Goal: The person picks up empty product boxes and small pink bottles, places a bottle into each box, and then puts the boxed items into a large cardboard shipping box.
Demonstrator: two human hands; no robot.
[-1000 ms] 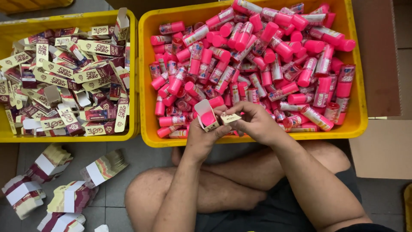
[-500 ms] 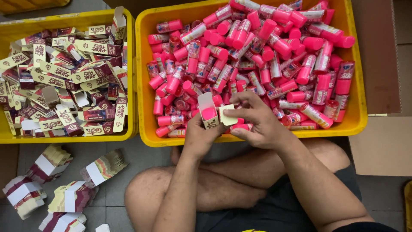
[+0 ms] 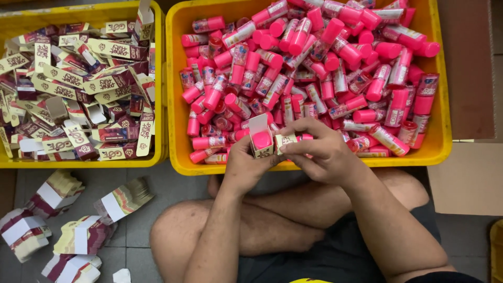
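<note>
Head view, steeply down, near hands point(image 3: 293, 157)

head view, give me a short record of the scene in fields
left hand: holds a small open box with a pink tube in it
right hand: pinches a box flap
right bin: yellow, full of loose pink tubes
left bin: yellow, holds folded boxes
floor: banded stacks of flat cartons
posture: seated cross-legged
</note>
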